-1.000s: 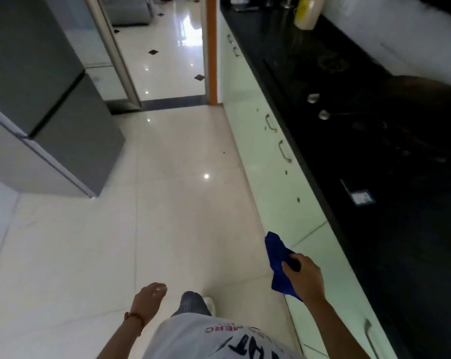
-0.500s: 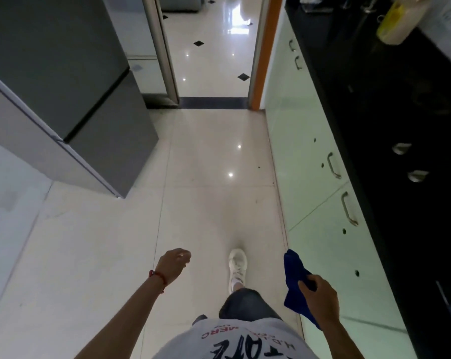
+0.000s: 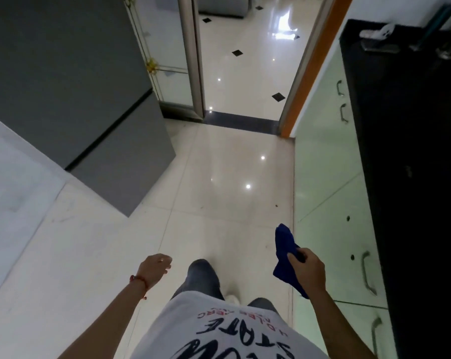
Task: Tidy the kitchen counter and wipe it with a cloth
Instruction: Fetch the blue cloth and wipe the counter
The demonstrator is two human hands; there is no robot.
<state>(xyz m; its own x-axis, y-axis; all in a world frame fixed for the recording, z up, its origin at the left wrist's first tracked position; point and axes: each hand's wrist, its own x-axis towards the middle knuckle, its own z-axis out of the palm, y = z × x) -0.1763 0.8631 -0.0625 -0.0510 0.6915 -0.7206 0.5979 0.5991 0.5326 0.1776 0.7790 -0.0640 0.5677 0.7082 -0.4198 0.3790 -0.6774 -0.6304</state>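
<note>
My right hand [image 3: 308, 269] grips a crumpled blue cloth [image 3: 284, 244] low at my side, over the floor and just left of the cabinet fronts. The black kitchen counter [image 3: 406, 156] runs along the right edge of view, apart from the cloth. My left hand [image 3: 154, 268], with a red thread at the wrist, hangs on the other side of my body with loosely curled fingers and holds nothing.
Pale green cabinet doors [image 3: 323, 177] with metal handles stand under the counter. A grey fridge [image 3: 76, 99] fills the upper left. A doorway [image 3: 245, 73] with an orange frame lies ahead over glossy floor tiles [image 3: 219, 190]. Small items [image 3: 380, 40] sit at the counter's far end.
I have walked forward along the counter toward the doorway, and the view has turned left, away from the countertop. My right hand keeps hold of the blue cloth; my left arm swings.
</note>
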